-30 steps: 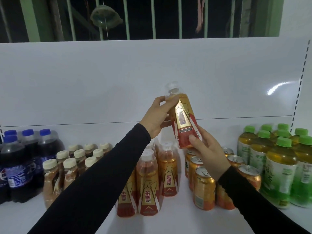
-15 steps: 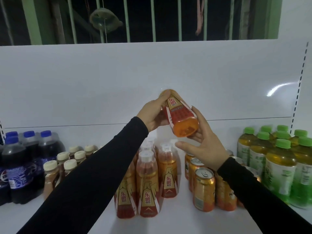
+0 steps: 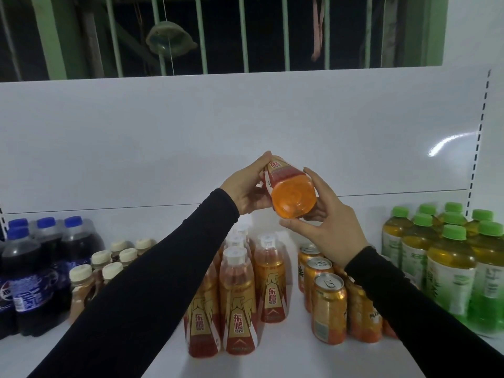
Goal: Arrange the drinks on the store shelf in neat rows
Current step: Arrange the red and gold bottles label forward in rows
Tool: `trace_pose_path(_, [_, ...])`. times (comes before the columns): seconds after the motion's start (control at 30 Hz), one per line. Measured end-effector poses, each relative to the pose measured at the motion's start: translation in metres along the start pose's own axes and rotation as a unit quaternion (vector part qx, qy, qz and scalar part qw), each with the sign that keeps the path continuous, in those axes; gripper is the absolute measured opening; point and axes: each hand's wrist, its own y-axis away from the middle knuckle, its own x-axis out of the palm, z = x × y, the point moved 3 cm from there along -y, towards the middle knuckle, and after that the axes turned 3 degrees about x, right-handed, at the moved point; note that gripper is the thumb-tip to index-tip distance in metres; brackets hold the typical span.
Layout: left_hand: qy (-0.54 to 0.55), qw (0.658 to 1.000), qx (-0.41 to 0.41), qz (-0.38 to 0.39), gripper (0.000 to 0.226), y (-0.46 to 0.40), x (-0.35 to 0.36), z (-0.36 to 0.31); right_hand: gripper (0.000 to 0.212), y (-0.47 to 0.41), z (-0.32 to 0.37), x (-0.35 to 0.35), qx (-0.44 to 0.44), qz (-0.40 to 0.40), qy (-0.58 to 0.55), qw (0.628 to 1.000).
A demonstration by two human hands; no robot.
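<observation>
An orange energy-drink bottle [image 3: 293, 195] with a red and gold label is held in the air above the shelf, tipped so its round base faces me. My left hand [image 3: 246, 190] grips its upper part from the left. My right hand [image 3: 327, 222] cradles the base from the right and below, fingers curved round it. Under the hands, several matching bottles [image 3: 240, 304] stand in rows on the white shelf [image 3: 286, 358]. The held bottle's cap is hidden.
Gold cans [image 3: 328, 309] stand right of the orange bottles. Green-capped tea bottles [image 3: 450, 268] fill the far right. Beige-capped brown bottles [image 3: 81, 285] and blue-capped cola bottles [image 3: 30, 276] stand at the left. A white back panel [image 3: 163, 137] rises behind.
The bottle has tipped from nearly upright to base-towards-me. My right hand has shifted from its side to under the base.
</observation>
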Motion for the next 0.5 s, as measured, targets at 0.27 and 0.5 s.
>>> trace_pose_path(0.27, [-0.069,0.991,0.11,0.037,0.041,-0.01,-0.002,0.001,0.087,0.001,-0.012,0.0,0.122,0.079,-0.18,0.973])
trace_pose_path(0.5, [-0.09,0.97,0.18,0.137,0.051,-0.004,-0.002,0.017,0.044,0.0,-0.034,-0.002,0.148,0.116,-0.149,0.971])
